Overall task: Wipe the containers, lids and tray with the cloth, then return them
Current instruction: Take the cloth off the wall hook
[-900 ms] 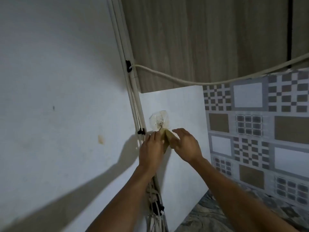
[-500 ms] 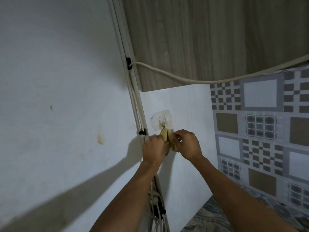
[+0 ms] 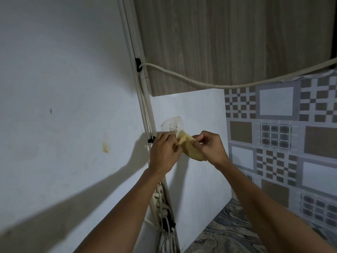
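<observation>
A yellow cloth [image 3: 189, 146] is bunched against the white wall panel, just below a clear adhesive hook [image 3: 172, 126]. My left hand [image 3: 165, 152] pinches the cloth's left edge near the hook. Gripping its right side with thumb and fingers is my right hand [image 3: 210, 147]. The cloth's top corner reaches up to the hook; whether it hangs on the hook I cannot tell. No containers, lids or tray are in view.
A white cable conduit [image 3: 141, 99] runs down the wall corner, with a power strip and plugs [image 3: 161, 203] below my left arm. A thick white cable [image 3: 200, 83] sags across the wooden cabinet [image 3: 228, 39]. Patterned tiles [image 3: 284, 136] cover the right wall above a marbled counter [image 3: 229, 232].
More of the yellow cloth shows now, spread out between my hands. My right hand has shifted right and down along it; my left stays by the hook.
</observation>
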